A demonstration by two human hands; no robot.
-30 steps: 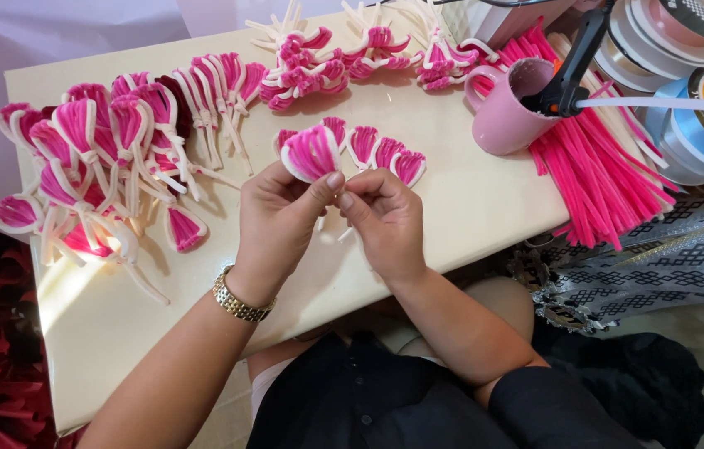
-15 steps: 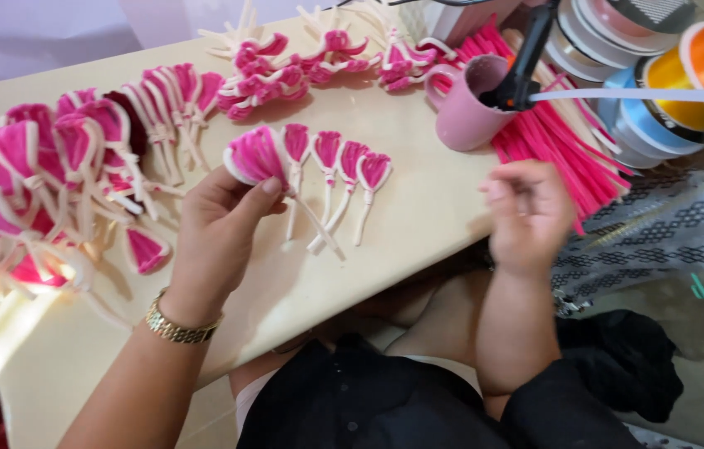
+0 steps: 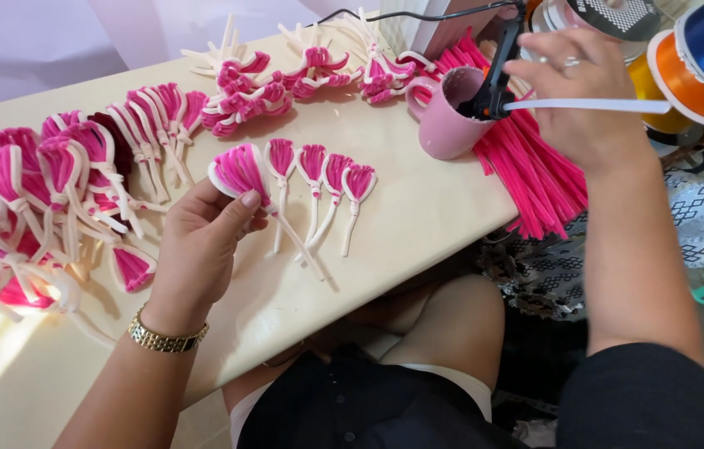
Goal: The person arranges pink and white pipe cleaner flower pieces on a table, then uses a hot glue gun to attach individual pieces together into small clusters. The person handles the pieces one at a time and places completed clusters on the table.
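My left hand (image 3: pixel 202 241) pinches a pink fan-shaped petal (image 3: pixel 240 170) edged with white pipe cleaner, its white stem trailing down to the right over the table. Four similar petals (image 3: pixel 323 175) lie in a row just right of it. My right hand (image 3: pixel 585 91) is up at the far right, fingers curled round a black glue gun (image 3: pixel 497 75) that stands nose-down in a pink mug (image 3: pixel 448 125). A white glue stick (image 3: pixel 601 106) juts from the gun across my hand.
Many finished pink-and-white petals (image 3: pixel 36 191) are heaped at the left of the cream table (image 3: pixel 418 224), with more (image 3: pixel 285 79) along the back. A bundle of pink pipe cleaners (image 3: pixel 535 175) lies by the mug. Ribbon spools (image 3: pixel 693 66) stand at the right.
My hands have parted: the left keeps the petal and has moved left, while the right has gone up and right to the glue gun in the mug.
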